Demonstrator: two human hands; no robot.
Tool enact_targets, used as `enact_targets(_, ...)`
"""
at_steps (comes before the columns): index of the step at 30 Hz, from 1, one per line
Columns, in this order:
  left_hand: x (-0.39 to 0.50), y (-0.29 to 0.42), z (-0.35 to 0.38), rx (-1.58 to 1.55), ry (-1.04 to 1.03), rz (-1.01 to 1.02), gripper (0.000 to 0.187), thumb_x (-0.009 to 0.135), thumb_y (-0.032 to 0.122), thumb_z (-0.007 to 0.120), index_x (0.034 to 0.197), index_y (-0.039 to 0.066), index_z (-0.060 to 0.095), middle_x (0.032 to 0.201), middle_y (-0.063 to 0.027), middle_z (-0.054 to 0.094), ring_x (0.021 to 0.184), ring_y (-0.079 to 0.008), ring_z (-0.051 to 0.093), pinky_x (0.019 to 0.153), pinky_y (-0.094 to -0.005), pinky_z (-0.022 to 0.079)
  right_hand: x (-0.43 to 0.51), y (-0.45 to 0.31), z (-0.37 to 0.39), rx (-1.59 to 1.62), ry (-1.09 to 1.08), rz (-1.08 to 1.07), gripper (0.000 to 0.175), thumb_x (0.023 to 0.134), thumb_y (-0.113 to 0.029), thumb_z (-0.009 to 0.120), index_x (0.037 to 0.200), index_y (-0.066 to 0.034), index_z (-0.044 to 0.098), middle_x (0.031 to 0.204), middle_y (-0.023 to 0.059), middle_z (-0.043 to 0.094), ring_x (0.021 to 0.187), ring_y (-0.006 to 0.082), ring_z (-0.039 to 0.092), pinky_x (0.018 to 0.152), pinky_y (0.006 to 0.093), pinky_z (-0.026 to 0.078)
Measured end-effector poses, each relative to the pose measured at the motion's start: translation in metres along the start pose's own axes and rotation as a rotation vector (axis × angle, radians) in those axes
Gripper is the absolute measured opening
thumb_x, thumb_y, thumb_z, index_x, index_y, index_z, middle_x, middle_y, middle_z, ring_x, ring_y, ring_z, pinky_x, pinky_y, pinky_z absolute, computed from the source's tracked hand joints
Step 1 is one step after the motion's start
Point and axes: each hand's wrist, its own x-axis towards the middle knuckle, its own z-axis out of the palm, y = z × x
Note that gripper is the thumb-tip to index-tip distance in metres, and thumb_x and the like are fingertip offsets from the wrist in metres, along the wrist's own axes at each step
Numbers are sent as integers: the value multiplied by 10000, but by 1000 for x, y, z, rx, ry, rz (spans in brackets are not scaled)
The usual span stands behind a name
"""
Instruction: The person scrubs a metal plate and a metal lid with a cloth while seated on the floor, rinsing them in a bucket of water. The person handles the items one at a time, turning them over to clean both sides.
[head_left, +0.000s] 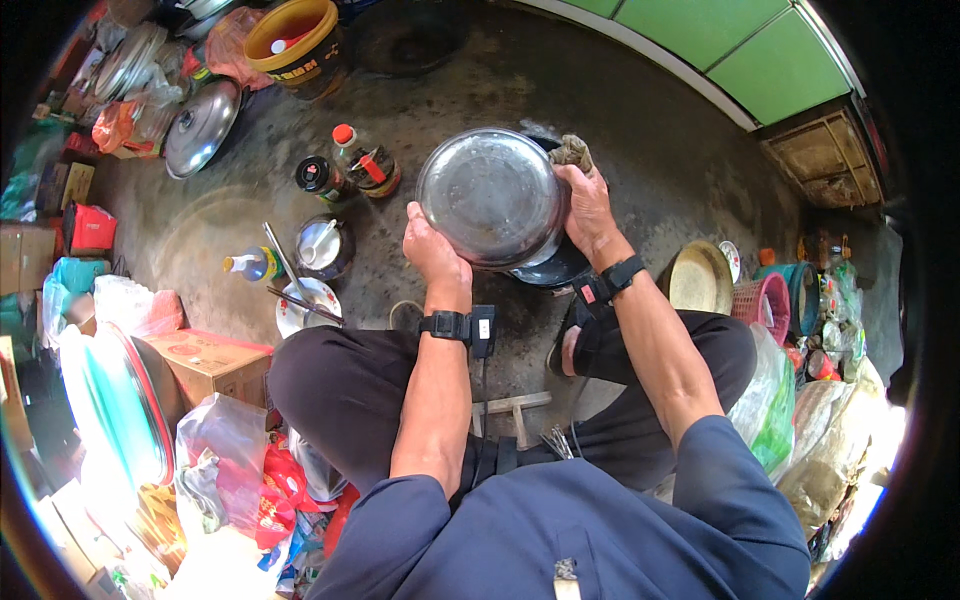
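Observation:
A shiny round metal basin (487, 195) is held up in front of my knees, between both hands. I cannot tell whether its inside or its underside faces me. My left hand (439, 251) grips the near left edge, thumb along the side. On the right edge, my right hand (587, 206) grips the basin with a crumpled grey-brown rag (573, 152) at its fingers. Beneath the basin, partly hidden, a dark round object (559, 266) shows on the floor.
Left of the basin stand a red-capped bottle (367, 165), a black-lidded jar (316, 176), a container with a white spoon (321, 244), a yellow-capped bottle (255, 264) and a bowl (309, 309) with chopsticks. A metal lid (202, 127) lies farther left; a tan basin (701, 279) stands right.

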Motion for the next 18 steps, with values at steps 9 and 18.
enact_targets(9, -5, -3, -4, 193, -136, 14, 380, 1195, 334, 538, 1052, 25, 706, 967, -70, 741, 785, -189, 704, 690, -371, 614, -15, 17, -36, -140, 134, 71, 253, 923, -52, 691, 1175, -42, 714, 1065, 24, 705, 994, 167, 662, 917, 335, 573)
enact_targets(18, 2, -18, -29, 184, -256, -63, 240, 1151, 259, 645, 1054, 56, 729, 825, -4, 687, 689, -129, 612, 636, -299, 513, 11, 48, -78, -277, 201, 318, 286, 905, -280, 765, 1098, -69, 765, 1010, 39, 706, 928, 206, 651, 848, 378, 537)
